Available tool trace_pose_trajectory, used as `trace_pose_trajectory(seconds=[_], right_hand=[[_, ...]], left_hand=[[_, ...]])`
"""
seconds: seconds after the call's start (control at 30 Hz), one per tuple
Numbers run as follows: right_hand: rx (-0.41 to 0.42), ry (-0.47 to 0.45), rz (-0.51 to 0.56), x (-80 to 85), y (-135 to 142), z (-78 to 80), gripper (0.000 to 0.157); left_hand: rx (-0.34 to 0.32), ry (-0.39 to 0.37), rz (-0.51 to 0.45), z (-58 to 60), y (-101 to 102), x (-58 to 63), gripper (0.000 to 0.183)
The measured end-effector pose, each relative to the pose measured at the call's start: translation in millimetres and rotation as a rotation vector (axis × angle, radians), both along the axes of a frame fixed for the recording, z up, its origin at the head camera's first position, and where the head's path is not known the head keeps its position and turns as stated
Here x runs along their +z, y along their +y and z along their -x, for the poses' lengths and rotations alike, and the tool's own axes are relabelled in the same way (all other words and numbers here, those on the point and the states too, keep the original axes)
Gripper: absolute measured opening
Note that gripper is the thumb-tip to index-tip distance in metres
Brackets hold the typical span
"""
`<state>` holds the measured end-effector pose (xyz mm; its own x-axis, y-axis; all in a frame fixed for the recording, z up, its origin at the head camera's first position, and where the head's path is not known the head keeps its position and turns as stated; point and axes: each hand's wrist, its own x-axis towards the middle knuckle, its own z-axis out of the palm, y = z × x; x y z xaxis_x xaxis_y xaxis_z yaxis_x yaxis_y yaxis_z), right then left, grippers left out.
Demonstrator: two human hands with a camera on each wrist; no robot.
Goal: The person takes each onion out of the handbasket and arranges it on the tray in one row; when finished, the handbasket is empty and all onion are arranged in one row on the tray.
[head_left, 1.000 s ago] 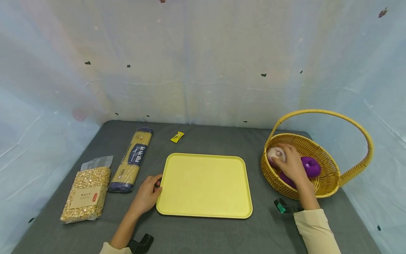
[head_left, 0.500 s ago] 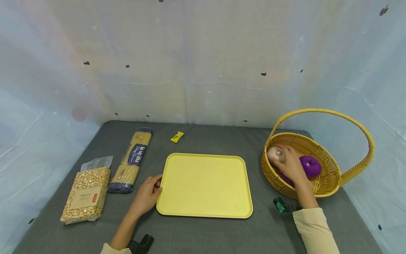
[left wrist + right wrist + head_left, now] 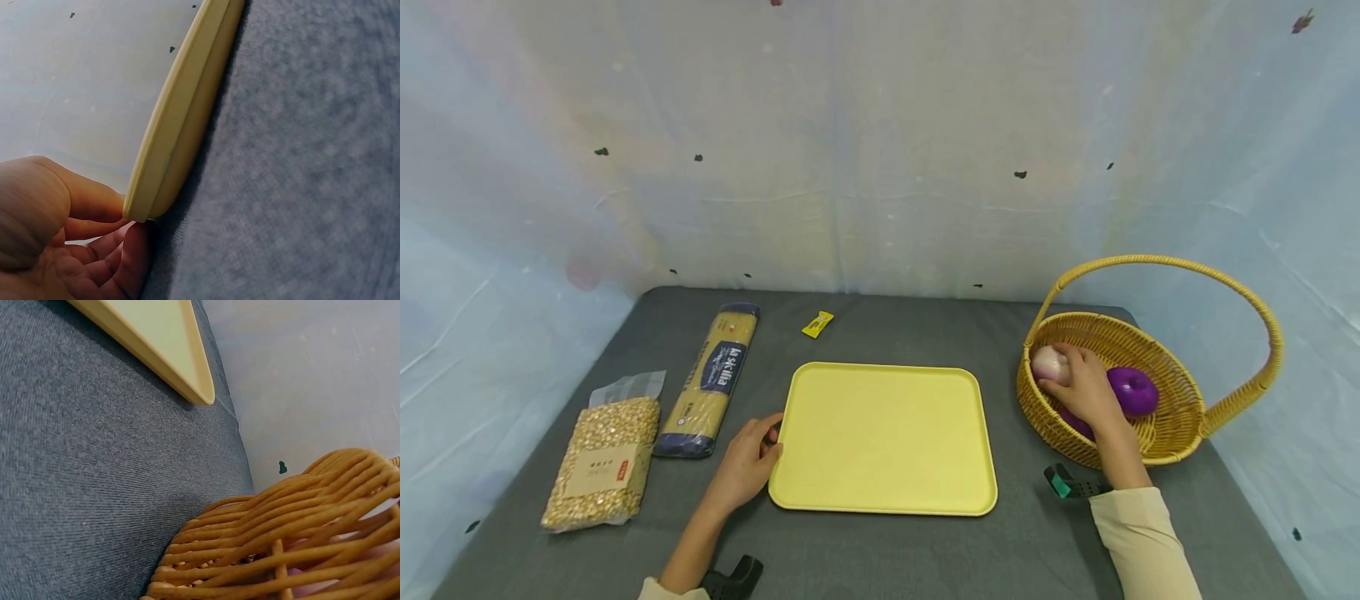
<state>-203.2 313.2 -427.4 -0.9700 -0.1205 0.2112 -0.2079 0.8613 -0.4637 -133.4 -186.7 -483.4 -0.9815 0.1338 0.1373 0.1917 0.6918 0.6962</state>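
Observation:
In the head view my left hand (image 3: pixel 747 461) is at the left edge of a yellow tray (image 3: pixel 883 442). The left wrist view shows the thumb against the tray's rim (image 3: pixel 169 137) and the fingers curled at its underside, pinching the edge. My right hand (image 3: pixel 1088 392) reaches into a wicker basket (image 3: pixel 1183 425) and grips a whitish-pink garlic bulb (image 3: pixel 1049 365) near the basket's left wall. Beside that hand lies a shiny purple round fruit or vegetable (image 3: pixel 1132 392); another purple piece (image 3: pixel 1077 423) is partly hidden under the hand. The basket's weave (image 3: pixel 294 525) hides the right hand in the right wrist view.
Left of the tray lie a bag of corn kernels (image 3: pixel 602 458) and a long pack of spaghetti (image 3: pixel 711 379). A small yellow packet (image 3: pixel 817 324) is behind the tray. The basket's tall handle (image 3: pixel 1165 260) arches over it. A pale curtain (image 3: pixel 880 167) hangs behind the grey table (image 3: pixel 880 554).
The garlic bulb has turned in my right hand: its ringed end faced up earlier, and now a smoother side shows. The left hand and tray have stayed put.

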Motion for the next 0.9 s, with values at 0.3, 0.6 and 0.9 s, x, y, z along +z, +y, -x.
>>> trace_pose_trajectory(seconds=[0.3, 0.6, 0.9], right_hand=[[0.001, 0.005, -0.003, 2.6, 1.1, -1.5, 0.058], [-0.052, 0.072, 0.027, 5.1, -3.7, -6.2, 0.058], [-0.042, 0.250, 0.061, 18.5, -13.3, -14.3, 0.059]], left_hand=[[0.001, 0.004, -0.010, 0.0, 0.8, 1.6, 0.039], [0.001, 0.015, -0.016, -1.1, 0.1, 0.4, 0.038], [0.005, 0.010, -0.023, -0.7, 0.8, -0.5, 0.038]])
